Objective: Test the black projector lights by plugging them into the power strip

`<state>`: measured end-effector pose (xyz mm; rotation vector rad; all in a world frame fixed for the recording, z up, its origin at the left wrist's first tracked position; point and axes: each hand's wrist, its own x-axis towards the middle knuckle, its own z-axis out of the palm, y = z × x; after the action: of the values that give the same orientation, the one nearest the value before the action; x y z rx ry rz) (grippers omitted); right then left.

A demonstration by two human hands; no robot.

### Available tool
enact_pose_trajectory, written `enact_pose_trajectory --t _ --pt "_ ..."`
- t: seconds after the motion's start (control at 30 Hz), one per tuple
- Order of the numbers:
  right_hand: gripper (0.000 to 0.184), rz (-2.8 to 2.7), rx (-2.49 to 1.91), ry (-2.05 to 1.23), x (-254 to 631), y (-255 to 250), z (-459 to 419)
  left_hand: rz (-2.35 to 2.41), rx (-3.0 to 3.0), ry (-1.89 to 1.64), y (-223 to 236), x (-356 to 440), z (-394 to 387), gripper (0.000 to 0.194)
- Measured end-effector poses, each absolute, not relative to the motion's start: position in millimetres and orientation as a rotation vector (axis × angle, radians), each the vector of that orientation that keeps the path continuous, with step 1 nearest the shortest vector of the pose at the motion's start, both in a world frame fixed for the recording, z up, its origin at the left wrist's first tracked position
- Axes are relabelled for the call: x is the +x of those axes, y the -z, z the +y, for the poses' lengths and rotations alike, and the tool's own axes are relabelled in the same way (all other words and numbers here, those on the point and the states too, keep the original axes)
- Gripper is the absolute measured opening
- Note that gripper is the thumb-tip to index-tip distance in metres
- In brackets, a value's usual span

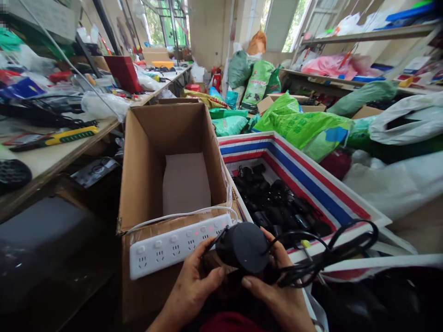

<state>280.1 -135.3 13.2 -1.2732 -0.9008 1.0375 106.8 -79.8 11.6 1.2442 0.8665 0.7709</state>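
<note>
Left hand (194, 286) and right hand (278, 290) hold the device (249, 247); strip (166, 248) just beyond the left fingers (211, 279), contact unclear.

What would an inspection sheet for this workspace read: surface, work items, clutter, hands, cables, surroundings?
Surface: open carton, white power strip on its near side, red lights showing.
Work items: black device, held; dark items piled in the striped bin.
Clutter: yellow-and-black tool and clear plastic bag on the left bench.
Hands: left hand and right hand grip the device from either side.
Cables: looped black cable by the right hand; white cord across the carton.
Surroundings: green sacks behind, loaded shelves at right.
</note>
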Motion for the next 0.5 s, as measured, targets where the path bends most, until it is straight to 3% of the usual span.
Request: enact_pose_trajectory --t 0.1,0.2,0.33,0.5 --pt "0.09 -0.944 -1.269 -1.023 282.3 -11.7 -137.1 0.962 1.632 -0.834 -3.5 108.8 -83.3 0.048" --pt "0.099 -0.906 -1.241 -1.072 283.6 -4.8 -140.2 0.942 2.15 -0.958 4.7 111.2 -86.0 0.062" --pt "0.085 -0.788 -1.375 -1.099 284.0 6.8 -145.2 0.859 2.584 -0.929 5.9 113.3 -88.3 0.071" --pt "0.076 -0.716 -1.521 -1.056 286.1 14.3 -147.6 0.844 2.506 -0.907 2.7 112.2 -92.9 0.071"
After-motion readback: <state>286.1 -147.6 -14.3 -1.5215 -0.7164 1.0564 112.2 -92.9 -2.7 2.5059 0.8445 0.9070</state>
